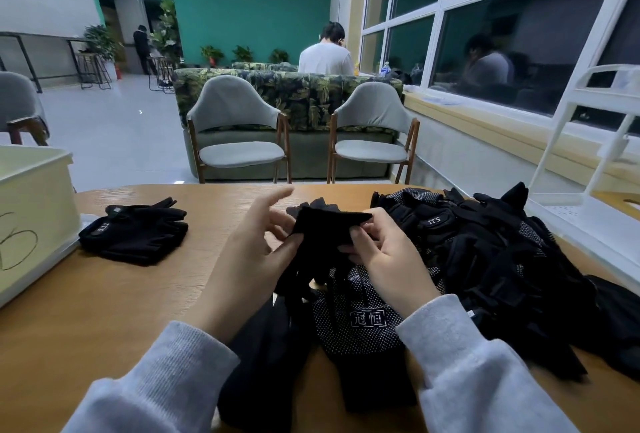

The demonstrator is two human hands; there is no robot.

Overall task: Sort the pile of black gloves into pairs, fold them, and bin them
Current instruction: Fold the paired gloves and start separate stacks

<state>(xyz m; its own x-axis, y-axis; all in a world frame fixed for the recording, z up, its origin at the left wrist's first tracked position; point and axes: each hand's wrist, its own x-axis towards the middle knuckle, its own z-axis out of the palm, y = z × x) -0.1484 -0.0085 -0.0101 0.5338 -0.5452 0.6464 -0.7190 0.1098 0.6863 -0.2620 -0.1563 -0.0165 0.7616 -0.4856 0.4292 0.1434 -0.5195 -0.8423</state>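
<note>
Both hands pinched one black glove (325,225) above the table's (104,311) middle: the left hand (256,245) held its left edge with thumb and fingers, index finger raised, while the right hand (381,252) clamped its right side. A folded pair (135,232) lay near the left edge beside the bin (34,211); the glove pile (485,259) covered the right side.

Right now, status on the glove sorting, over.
Both hands, left and right, gripping one glove. Pile unsorted. Pair beside bin.
</note>
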